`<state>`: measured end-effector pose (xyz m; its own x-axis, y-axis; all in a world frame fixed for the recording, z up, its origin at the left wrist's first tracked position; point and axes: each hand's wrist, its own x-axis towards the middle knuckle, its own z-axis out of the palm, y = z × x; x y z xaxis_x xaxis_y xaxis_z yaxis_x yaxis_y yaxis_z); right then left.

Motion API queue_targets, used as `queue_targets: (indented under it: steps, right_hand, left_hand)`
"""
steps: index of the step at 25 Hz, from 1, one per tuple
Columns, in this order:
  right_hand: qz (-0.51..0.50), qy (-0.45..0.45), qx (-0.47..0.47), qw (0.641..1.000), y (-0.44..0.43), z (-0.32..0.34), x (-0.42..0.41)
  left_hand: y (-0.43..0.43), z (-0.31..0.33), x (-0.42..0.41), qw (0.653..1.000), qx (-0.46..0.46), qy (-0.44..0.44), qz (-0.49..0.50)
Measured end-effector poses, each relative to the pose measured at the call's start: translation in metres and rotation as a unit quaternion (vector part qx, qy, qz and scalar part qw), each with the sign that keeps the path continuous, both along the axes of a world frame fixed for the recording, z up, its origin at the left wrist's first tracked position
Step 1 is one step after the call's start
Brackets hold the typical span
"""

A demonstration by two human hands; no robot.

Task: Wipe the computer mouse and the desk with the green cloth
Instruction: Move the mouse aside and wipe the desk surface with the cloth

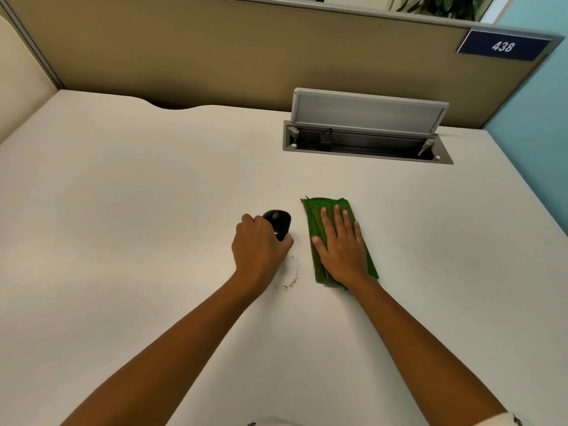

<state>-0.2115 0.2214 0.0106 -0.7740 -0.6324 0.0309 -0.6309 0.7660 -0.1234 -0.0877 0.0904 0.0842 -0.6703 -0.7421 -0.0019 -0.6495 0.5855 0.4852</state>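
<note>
A black computer mouse [278, 222] sits on the pale desk [123, 210] near its middle. My left hand [259, 250] curls around the mouse's near end, fingers on its left side and thumb on its right. Just to the right lies the folded green cloth [316, 216], stretched lengthwise away from me. My right hand [341, 245] lies flat on the cloth with fingers spread, covering most of its middle and near part. A small trail of crumbs and dust [292, 279] marks the desk between my two wrists.
An open grey cable hatch [365, 139] with its lid raised is set into the desk at the back right. A tan partition [246, 56] with a blue "438" sign [504, 46] runs along the back edge. A pale blue wall [538, 118] borders the right side.
</note>
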Motion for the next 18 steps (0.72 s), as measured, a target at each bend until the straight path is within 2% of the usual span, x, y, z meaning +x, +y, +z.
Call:
queue_targets:
  steps: [3, 6, 9, 13, 18]
  right_hand:
    - [0.051, -0.014, 0.006, 0.999, -0.017, 0.004, -0.007]
    - [0.113, -0.066, -0.018, 0.991, -0.031, 0.011, -0.013]
    - [0.176, -0.151, -0.082, 0.969, -0.042, 0.021, -0.013]
    - [0.238, -0.220, -0.125, 0.938, -0.059, 0.028, 0.004]
    - [0.215, -0.350, -0.188, 0.892, -0.066, 0.024, 0.030]
  left_hand:
    - [-0.018, 0.010, 0.000, 1.000, 0.007, 0.015, 0.024]
    - [-0.032, 0.016, 0.001, 0.999, 0.012, 0.023, 0.042]
    - [-0.041, 0.016, 0.003, 0.998, 0.010, 0.020, 0.053]
    - [-0.045, 0.013, 0.007, 0.998, 0.004, 0.014, 0.061]
    - [-0.048, 0.011, 0.013, 0.997, -0.006, 0.007, 0.070]
